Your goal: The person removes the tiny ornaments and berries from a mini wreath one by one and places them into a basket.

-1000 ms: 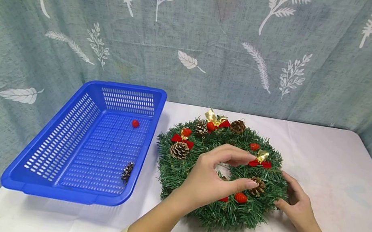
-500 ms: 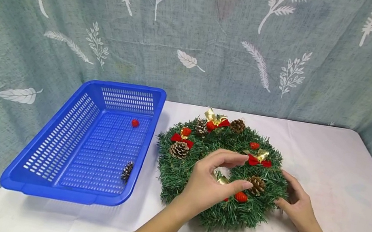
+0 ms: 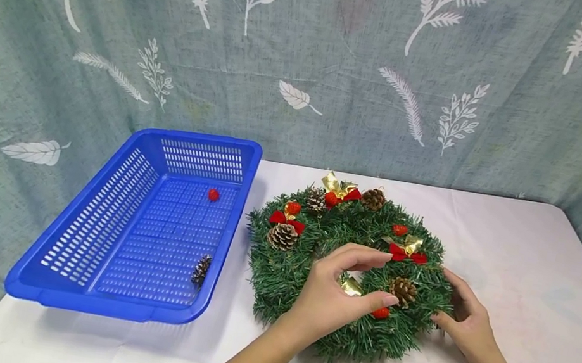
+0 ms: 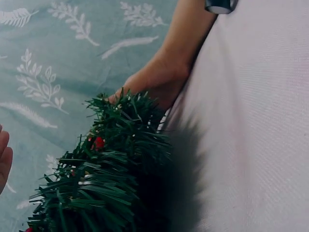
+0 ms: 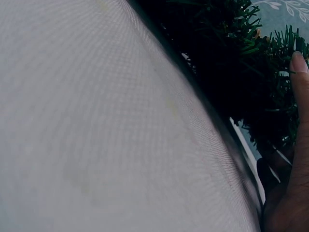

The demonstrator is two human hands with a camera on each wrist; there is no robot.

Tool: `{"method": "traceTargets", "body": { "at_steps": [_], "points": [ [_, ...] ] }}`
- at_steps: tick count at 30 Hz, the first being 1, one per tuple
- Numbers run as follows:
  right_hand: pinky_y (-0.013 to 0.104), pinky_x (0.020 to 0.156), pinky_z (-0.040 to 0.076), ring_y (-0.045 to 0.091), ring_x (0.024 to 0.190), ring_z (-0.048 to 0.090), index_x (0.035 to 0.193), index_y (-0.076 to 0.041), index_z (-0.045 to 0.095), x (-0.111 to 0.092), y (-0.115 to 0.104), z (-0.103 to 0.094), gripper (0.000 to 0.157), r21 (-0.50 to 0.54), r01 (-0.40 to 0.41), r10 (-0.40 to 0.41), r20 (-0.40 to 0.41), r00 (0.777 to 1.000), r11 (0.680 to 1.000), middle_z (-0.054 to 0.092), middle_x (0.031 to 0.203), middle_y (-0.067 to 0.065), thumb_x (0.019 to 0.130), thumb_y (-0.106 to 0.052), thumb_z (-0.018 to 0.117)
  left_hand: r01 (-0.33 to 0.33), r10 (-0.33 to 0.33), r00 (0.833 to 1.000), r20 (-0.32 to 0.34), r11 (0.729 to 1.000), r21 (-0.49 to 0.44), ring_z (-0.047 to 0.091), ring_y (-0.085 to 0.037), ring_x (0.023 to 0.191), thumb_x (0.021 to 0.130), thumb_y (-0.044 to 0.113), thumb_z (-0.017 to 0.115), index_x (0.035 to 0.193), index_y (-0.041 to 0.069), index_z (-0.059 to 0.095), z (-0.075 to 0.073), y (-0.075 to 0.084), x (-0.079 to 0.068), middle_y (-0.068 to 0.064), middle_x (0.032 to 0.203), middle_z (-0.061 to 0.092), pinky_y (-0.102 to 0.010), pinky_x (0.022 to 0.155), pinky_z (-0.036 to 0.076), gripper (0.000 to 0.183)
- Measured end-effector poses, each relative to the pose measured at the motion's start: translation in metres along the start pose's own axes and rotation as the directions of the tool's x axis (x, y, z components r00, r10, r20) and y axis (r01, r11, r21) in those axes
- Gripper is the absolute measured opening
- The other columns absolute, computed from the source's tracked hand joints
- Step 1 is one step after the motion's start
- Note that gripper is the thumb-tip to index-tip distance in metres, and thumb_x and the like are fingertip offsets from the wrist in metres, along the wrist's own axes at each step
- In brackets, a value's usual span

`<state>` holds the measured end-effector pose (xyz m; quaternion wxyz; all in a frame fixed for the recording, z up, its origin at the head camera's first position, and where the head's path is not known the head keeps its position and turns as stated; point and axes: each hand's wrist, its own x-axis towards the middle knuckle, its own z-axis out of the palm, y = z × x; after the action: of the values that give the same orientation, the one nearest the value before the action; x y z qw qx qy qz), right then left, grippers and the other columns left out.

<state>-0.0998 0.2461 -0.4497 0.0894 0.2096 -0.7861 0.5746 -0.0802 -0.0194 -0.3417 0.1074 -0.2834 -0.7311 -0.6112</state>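
Observation:
A green Christmas wreath (image 3: 276,269) lies on the white table, set with pine cones (image 3: 282,236), red berries (image 3: 400,230) and red-and-gold bows (image 3: 408,251). Above its middle hovers my left hand (image 3: 336,289), thumb and fingers spread in a wide C with nothing between them. My right hand (image 3: 466,323) holds the wreath's right edge, the thumb on the near side and the fingers partly hidden by the greenery. In the right wrist view, the thumb (image 5: 300,72) rests against the wreath's needles. A gold bow (image 3: 351,286) is partly covered by the left hand.
A blue perforated basket (image 3: 116,306) stands left of the wreath. Inside it lie a red berry (image 3: 213,195) and a small dark pine cone (image 3: 201,270). A grey-green curtain (image 3: 299,131) with white leaf prints hangs along the table's back and sides.
My left hand has shifted slightly towards the table's front, uncovering more of the right bow and the gold bow at the centre. The right hand stays at the wreath's edge.

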Motion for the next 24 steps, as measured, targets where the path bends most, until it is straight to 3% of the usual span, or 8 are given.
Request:
{"method": "traceTargets", "body": {
  "at_steps": [11, 15, 24],
  "points": [
    [0.003, 0.096, 0.031, -0.012, 0.129, 0.029, 0.144, 0.002, 0.033, 0.001, 0.0, 0.0, 0.078, 0.013, 0.033, -0.032, -0.014, 0.999, 0.999, 0.036, 0.14, -0.022, 0.074, 0.02, 0.063, 0.062, -0.063, 0.994, 0.089, 0.998, 0.011, 0.058, -0.016, 0.108, 0.075, 0.013, 0.081, 0.123, 0.009, 0.06, 0.002, -0.007, 0.003, -0.009, 0.117, 0.061, -0.025, 0.095, 0.047, 0.053],
    [0.003, 0.097, 0.031, -0.013, 0.128, 0.029, 0.144, 0.002, 0.033, 0.0, 0.001, -0.001, 0.078, -0.009, 0.017, -0.017, -0.012, 1.0, 1.0, 0.035, 0.139, -0.024, 0.074, 0.02, 0.062, 0.112, -0.116, 0.986, 0.122, 0.993, 0.039, 0.058, -0.018, 0.109, 0.075, 0.015, 0.081, 0.124, 0.009, 0.059, 0.002, -0.009, 0.004, -0.008, 0.118, 0.061, -0.025, 0.096, 0.046, 0.055],
    [0.003, 0.097, 0.029, -0.014, 0.129, 0.026, 0.146, -0.001, 0.032, 0.0, -0.001, -0.001, 0.079, -0.017, 0.009, -0.008, 0.002, 1.0, 1.0, 0.033, 0.141, -0.024, 0.076, 0.017, 0.064, 0.137, -0.145, 0.975, 0.167, 0.989, 0.058, 0.056, -0.01, 0.108, 0.074, 0.017, 0.081, 0.122, 0.011, 0.061, 0.002, -0.015, 0.004, -0.005, 0.119, 0.061, -0.026, 0.096, 0.046, 0.052]
  ]
}}
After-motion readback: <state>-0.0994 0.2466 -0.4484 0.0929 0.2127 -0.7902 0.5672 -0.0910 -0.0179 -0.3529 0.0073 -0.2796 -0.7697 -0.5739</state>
